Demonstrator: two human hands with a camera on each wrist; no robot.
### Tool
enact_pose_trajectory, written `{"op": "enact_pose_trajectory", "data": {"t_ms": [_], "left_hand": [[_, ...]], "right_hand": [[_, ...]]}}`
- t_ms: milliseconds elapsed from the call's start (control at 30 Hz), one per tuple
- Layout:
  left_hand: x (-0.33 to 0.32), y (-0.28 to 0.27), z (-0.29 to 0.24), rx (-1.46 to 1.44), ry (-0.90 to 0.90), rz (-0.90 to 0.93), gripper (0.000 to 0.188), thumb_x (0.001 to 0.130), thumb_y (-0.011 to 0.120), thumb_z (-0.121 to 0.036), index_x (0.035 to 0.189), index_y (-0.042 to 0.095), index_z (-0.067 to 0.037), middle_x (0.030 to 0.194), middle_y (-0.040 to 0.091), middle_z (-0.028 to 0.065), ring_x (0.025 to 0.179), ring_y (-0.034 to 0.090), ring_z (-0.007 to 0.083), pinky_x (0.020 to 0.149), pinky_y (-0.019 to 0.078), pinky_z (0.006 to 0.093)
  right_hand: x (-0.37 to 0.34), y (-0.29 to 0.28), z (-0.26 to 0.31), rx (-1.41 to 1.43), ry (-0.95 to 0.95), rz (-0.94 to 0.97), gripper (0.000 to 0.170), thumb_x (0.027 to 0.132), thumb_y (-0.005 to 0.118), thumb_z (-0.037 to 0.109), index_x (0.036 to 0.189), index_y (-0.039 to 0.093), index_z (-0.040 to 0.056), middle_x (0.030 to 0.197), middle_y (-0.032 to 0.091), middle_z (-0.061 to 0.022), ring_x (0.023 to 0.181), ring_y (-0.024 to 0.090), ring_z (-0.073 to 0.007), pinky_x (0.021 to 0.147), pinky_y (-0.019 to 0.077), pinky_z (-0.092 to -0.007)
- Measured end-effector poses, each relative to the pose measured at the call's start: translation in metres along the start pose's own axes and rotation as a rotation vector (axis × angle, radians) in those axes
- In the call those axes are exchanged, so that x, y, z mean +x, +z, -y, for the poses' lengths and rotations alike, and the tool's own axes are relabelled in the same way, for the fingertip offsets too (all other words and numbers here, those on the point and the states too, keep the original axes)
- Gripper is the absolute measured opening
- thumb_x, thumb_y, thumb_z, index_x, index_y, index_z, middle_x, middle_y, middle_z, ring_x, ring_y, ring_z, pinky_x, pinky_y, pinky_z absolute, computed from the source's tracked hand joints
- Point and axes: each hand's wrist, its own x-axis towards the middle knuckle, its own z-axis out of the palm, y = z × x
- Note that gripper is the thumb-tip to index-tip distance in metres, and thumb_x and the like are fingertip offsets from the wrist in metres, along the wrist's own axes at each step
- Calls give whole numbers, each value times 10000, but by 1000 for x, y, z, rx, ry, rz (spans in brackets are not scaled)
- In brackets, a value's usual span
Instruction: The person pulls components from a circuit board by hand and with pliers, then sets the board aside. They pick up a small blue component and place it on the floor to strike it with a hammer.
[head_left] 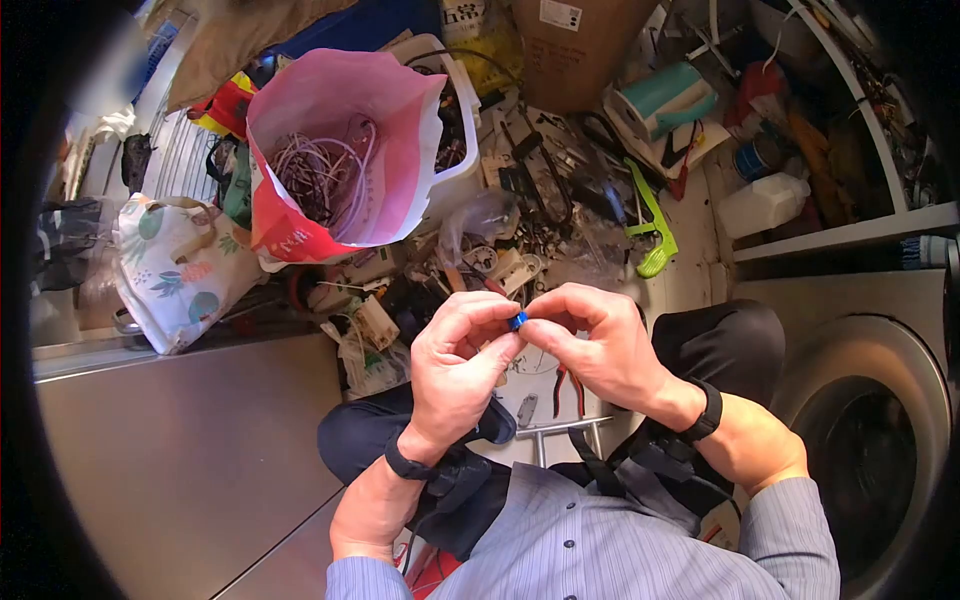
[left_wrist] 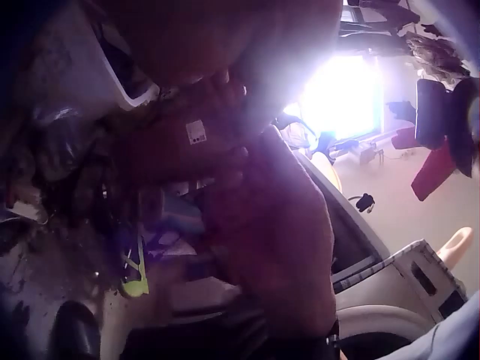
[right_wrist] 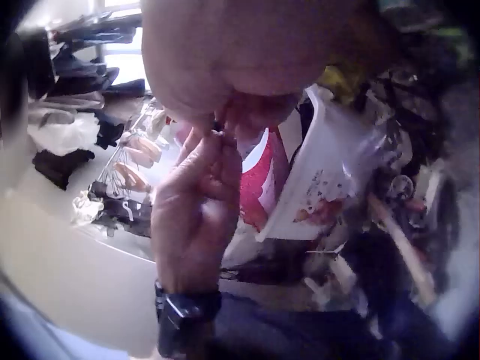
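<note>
In the head view both hands meet in front of the body over a small blue piece (head_left: 517, 320). The left hand (head_left: 455, 370) pinches it between thumb and fingertips from one side. From the other side, the right hand (head_left: 610, 350) pinches it with thumb and index finger. Fingertips cover most of the piece, and its exact kind cannot be told. In the right wrist view the left hand (right_wrist: 196, 217) comes up to meet the right hand (right_wrist: 240, 60), with fingertips together. The left wrist view is dark, with the right hand (left_wrist: 277, 232) across its middle.
Red-handled pliers (head_left: 560, 393) lie on the floor below the hands. A pink bag (head_left: 405, 110) holding cables stands at the far left, against a white bin (head_left: 462, 95). Cluttered parts and a lime-green handled tool (head_left: 655, 258) lie ahead. A washing machine (head_left: 800, 375) stands at the right.
</note>
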Motion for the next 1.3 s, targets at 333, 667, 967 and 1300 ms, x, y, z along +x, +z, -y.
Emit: {"op": "enact_pose_trajectory", "data": {"t_ms": [333,667,967,1300], "left_hand": [[2,-3,9,-28,-7,29,334,865,767,109,1183,731,12,1225,607,58,1042,662,130,868,560,263],[2,-11,8,-152,-86,125,379,897,762,56,1268,727,-16,1298,622,90,1113,647,141,927,542,273],[-4,5,0,38,-87,-120,310,882,783,38,1184,721,0,1014,750,49,891,696,118,811,553,257],[-6,-9,14,229,-30,4,262,885,790,22,1138,723,4,986,738,42,875,686,91,765,551,250]], "right_hand": [[8,-5,-8,363,328,185,231,1032,664,208,1081,739,-5,854,708,-6,745,632,-64,663,519,-247],[8,-3,-2,513,396,276,221,1046,651,214,1037,724,5,841,691,5,759,634,-65,653,512,-248],[2,4,-8,-2,-83,21,189,938,726,104,1093,723,-3,938,712,-111,746,674,-148,670,543,-290],[6,-2,-5,206,213,126,196,948,750,154,1072,727,3,870,707,-24,755,627,-70,673,524,-259]]}}
